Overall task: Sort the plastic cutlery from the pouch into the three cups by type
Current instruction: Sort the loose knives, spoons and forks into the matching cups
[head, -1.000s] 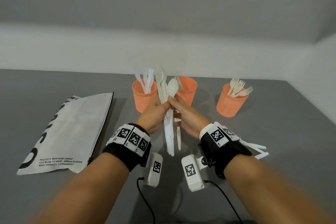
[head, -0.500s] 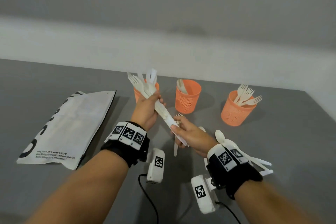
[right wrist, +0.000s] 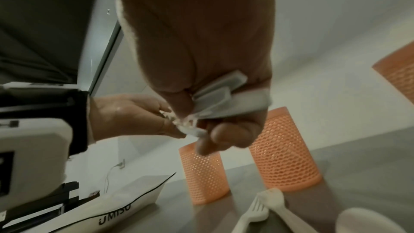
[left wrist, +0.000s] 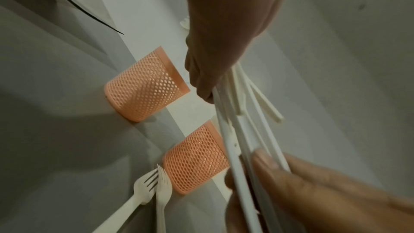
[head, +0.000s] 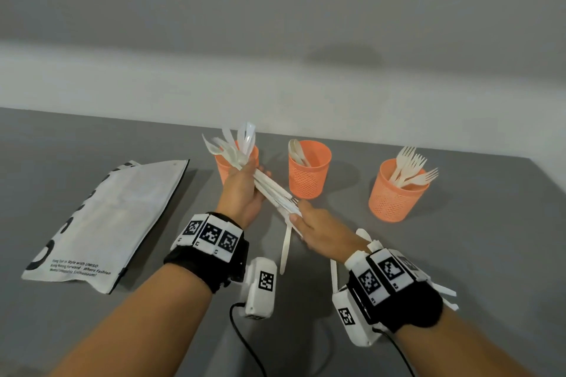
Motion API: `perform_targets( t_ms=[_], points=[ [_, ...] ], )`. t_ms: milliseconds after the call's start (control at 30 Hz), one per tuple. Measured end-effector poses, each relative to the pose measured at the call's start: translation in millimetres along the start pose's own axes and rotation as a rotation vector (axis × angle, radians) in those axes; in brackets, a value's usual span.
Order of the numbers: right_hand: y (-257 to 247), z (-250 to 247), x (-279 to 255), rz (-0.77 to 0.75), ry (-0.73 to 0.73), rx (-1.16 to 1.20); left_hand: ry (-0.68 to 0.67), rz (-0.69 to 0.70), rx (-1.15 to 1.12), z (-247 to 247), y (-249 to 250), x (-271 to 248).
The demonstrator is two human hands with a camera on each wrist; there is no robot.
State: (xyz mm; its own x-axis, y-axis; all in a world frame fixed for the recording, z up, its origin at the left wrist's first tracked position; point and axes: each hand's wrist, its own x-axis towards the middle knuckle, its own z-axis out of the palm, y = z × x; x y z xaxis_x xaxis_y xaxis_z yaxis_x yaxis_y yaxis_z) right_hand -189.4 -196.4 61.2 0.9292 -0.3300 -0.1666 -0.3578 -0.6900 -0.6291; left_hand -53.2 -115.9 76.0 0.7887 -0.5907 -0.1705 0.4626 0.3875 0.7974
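My left hand [head: 245, 184] grips a bundle of white plastic cutlery [head: 275, 193] that slants up-left, its heads in front of the left orange cup [head: 223, 170]. My right hand [head: 301, 219] pinches the bundle's handle ends [right wrist: 224, 98]. The left cup holds knives, the middle cup [head: 309, 180] spoons, and the right cup [head: 395, 202] forks. In the left wrist view the handles [left wrist: 235, 130] run from my left hand [left wrist: 224, 42] down to my right fingers [left wrist: 280, 171]. The white pouch [head: 104, 223] lies flat at the left.
Loose cutlery lies on the grey table: a fork [head: 286, 251] between my wrists, forks [right wrist: 253, 213] and a spoon [right wrist: 367, 222] below my right hand, more pieces [head: 447, 294] behind my right wrist. A white wall runs behind the cups.
The bundle has tipped from upright to slanting up-left. My right hand has dropped from the spoon heads to the handle ends. A spoon now lies by my right wrist.
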Motion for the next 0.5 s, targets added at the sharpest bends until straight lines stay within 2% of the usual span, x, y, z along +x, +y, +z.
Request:
perform_targets(
  t_ms=[200,400,500],
  points=[
    [3.9,-8.8,0.8,0.015,-0.138,0.174,0.041,0.059,0.072,-7.7,4.9,-1.7],
    [-2.6,-8.7,-1.9,0.081,-0.302,0.577,0.006,0.115,0.094,-23.4,17.8,1.8],
    [-15.9,-0.4,6.0,0.062,-0.275,0.581,-0.012,0.099,0.125,-28.7,23.2,7.1]
  ],
)
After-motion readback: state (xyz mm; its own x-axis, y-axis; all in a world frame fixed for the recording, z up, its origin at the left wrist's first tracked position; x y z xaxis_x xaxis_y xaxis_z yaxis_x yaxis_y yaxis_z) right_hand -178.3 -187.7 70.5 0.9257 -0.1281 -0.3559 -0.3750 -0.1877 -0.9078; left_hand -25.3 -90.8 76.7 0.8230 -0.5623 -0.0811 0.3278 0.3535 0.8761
